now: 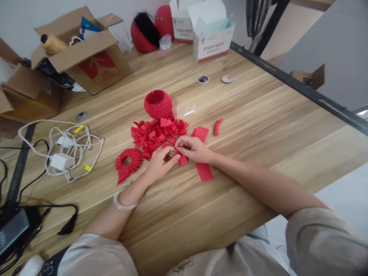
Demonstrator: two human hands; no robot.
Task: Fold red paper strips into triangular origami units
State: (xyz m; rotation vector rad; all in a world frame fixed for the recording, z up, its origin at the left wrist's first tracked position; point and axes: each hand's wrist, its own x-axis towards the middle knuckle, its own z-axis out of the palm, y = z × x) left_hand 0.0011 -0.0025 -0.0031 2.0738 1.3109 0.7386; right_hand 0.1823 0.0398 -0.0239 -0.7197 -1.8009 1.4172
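My left hand (161,163) and my right hand (195,148) meet over the table, fingers pinched on a small piece of red paper (178,151) that they mostly hide. Flat red paper strips (204,172) lie under and beside my right hand. Just beyond the hands spreads a pile of folded red paper pieces (155,134). A round red bowl shape built of folded paper (158,105) stands behind the pile. Left of my left hand lies a red paper ring with a pointed tail (133,161). A short row of joined red pieces (217,126) rests to the right.
White cables with a charger (61,161) lie tangled at left. Open cardboard boxes (99,69) and sticky note boxes (214,44) stand along the back. A tape roll (203,79) and a crescent-shaped piece (226,79) lie near the right edge. A black device (14,230) sits at lower left.
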